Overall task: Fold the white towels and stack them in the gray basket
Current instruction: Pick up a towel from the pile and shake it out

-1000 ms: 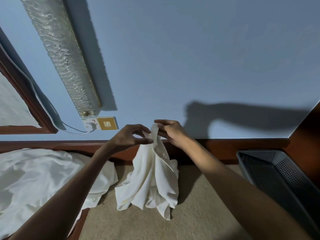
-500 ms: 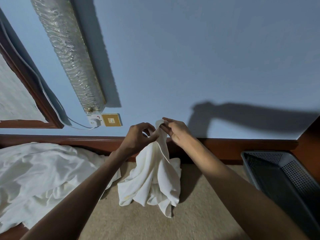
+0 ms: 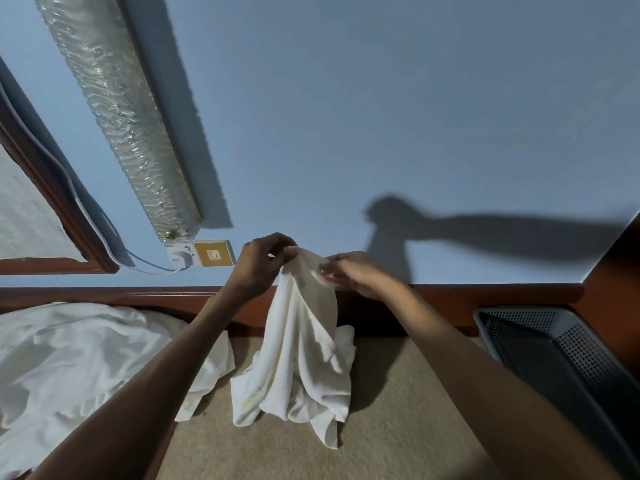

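Since half a second ago the two hands have drawn a little apart along the top of the cloth, where before their fingertips nearly met.

Nearest the viewer, both forearms reach forward over a tan, carpet-like surface [image 3: 398, 431]. On it rests the lower end of the task's thing, a limp white terry towel [image 3: 301, 358], which hangs bunched from the hands, unfolded, with its bottom folds crumpled on the surface. The left hand [image 3: 258, 268] pinches the towel's top with curled fingers. The right hand [image 3: 356, 273] pinches the same top edge just beside it, and a short span of hem is pulled taut between them. This grip looks like a search for the corners, so that the towel can be spread flat for its first fold.

Right of the towel and well apart from it lies the gray perforated plastic basket [image 3: 575, 341]; no folded towel shows in the part in view. Left of the towel, a heap of rumpled white cloth [image 3: 86, 358] waits, its edge near the towel's foot. Behind the towel runs a reddish wooden rail [image 3: 485, 296], and beyond that a pale blue wall [image 3: 381, 98] with a brass-faced socket [image 3: 211, 253] and a long ribbed glass light [image 3: 117, 109].
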Action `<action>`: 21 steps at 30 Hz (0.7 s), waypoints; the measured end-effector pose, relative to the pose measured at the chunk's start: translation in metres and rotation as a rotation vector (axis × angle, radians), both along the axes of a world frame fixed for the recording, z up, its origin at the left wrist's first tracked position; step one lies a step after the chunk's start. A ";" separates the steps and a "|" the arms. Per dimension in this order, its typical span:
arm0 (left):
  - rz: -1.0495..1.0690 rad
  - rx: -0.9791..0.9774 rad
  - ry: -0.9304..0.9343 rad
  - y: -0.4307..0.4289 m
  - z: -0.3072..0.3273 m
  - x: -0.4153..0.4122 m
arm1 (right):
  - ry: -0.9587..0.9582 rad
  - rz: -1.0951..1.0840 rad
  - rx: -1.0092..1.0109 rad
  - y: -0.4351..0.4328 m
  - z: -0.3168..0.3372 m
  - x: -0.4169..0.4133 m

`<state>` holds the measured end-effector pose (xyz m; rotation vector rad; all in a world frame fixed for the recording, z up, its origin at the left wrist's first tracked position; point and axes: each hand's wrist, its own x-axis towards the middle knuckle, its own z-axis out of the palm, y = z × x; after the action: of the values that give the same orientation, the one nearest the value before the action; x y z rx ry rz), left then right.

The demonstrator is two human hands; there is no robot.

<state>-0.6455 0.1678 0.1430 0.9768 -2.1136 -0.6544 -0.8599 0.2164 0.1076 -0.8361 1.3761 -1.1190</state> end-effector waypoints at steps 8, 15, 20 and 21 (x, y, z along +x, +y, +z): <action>0.044 -0.039 0.028 -0.022 0.057 0.006 | 0.554 0.170 -0.356 0.000 0.050 -0.001; 0.078 -0.172 0.043 -0.042 0.116 0.026 | 0.512 0.188 -0.496 -0.013 0.120 -0.009; 0.136 -0.221 0.024 -0.047 0.137 0.041 | 0.749 0.225 -0.466 -0.011 0.135 -0.029; 0.161 -0.220 0.038 -0.048 0.141 0.046 | 0.790 0.218 -0.440 -0.010 0.134 -0.036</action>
<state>-0.5992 0.1202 0.2836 0.9903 -1.9993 -0.3487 -0.8963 0.2061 0.2420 -1.8420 1.6208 -0.9633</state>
